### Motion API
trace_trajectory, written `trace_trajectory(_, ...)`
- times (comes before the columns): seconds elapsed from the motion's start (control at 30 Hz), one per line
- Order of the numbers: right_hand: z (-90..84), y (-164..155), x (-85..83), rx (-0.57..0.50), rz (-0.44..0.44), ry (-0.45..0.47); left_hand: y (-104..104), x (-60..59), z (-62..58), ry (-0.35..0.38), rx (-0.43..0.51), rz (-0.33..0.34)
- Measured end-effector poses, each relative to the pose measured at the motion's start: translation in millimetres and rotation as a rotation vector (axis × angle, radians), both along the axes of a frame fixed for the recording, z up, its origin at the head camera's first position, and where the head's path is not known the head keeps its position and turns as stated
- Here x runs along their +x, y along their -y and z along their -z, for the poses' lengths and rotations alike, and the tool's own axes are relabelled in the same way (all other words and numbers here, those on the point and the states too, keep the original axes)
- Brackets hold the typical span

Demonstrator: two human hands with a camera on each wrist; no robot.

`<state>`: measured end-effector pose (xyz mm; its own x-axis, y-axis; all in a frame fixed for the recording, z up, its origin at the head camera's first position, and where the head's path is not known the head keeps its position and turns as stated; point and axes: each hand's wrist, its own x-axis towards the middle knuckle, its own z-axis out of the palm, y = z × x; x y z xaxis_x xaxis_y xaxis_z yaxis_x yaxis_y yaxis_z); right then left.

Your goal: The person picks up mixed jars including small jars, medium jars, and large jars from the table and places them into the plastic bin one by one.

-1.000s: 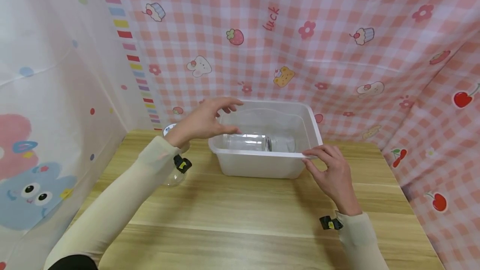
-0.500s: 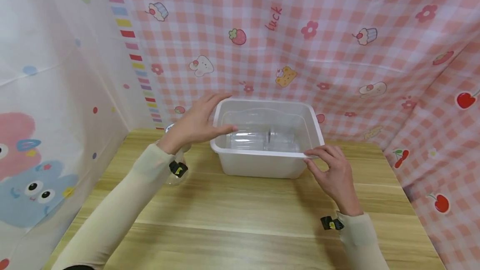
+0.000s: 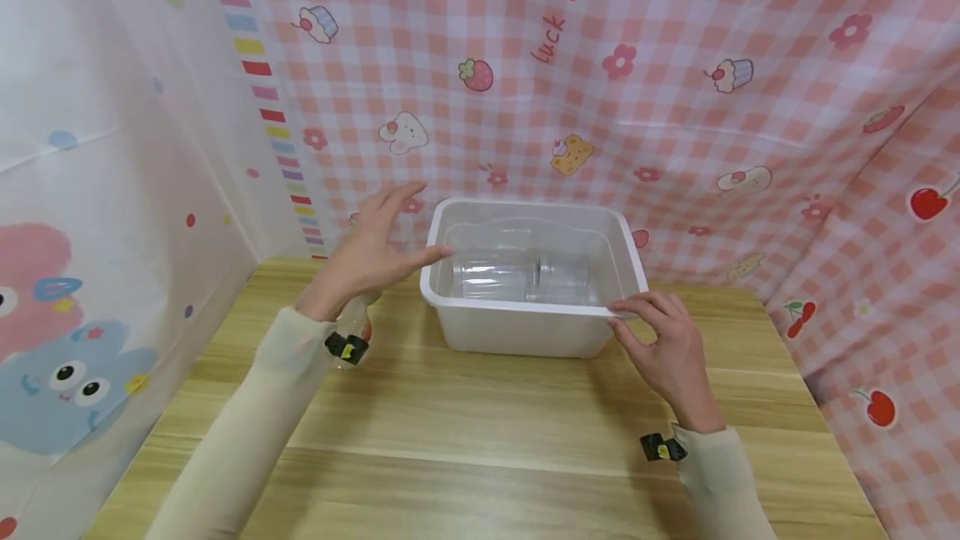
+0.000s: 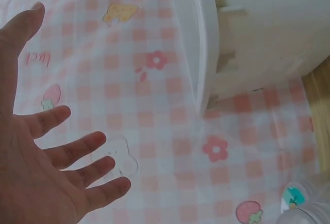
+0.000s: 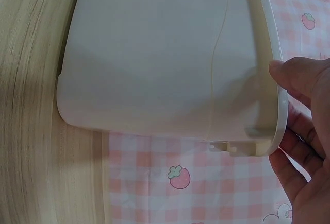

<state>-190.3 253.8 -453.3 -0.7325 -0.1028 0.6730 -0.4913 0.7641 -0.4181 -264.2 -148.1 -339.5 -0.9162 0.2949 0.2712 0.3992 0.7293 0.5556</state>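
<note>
A white plastic tub (image 3: 525,330) stands on the wooden table, and a clear jar (image 3: 498,276) lies on its side inside it. My left hand (image 3: 397,232) hovers just left of the tub with fingers spread, holding nothing; in the left wrist view my left hand (image 4: 51,157) shows an empty open palm beside the tub's rim (image 4: 199,44). My right hand (image 3: 632,308) pinches the tub's near right corner. In the right wrist view my right hand (image 5: 291,110) has its thumb over the rim of the tub (image 5: 154,64) and its fingers underneath.
A clear plastic bottle (image 3: 351,332) lies on the table under my left wrist, and the bottle (image 4: 304,208) also shows in the left wrist view. Pink checked cloth hangs close behind and to the right of the tub, and a white patterned sheet hangs on the left.
My left hand has drawn back leftward from above the tub's left rim to beside it, still empty. The right hand and the tub have stayed put.
</note>
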Motion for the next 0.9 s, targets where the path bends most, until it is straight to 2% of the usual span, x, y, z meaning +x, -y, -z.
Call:
trace_trajectory(0.3, 0.5, -0.3, -0.1, 0.003, 0.001, 0.001, 17.8, 4.0, 12.5, 0.022, 0.04, -0.091)
trace_trajectory(0.53, 1.4, -1.0, -0.4, -0.009, -0.003, 0.003, 33.0, 12.7, 23.0, 0.051, 0.115, -0.172)
trace_trajectory(0.9, 0.8, -0.9, -0.4, -0.006, 0.004, 0.003, 61.1, 23.2, 42.1, 0.042, 0.165, -0.256)
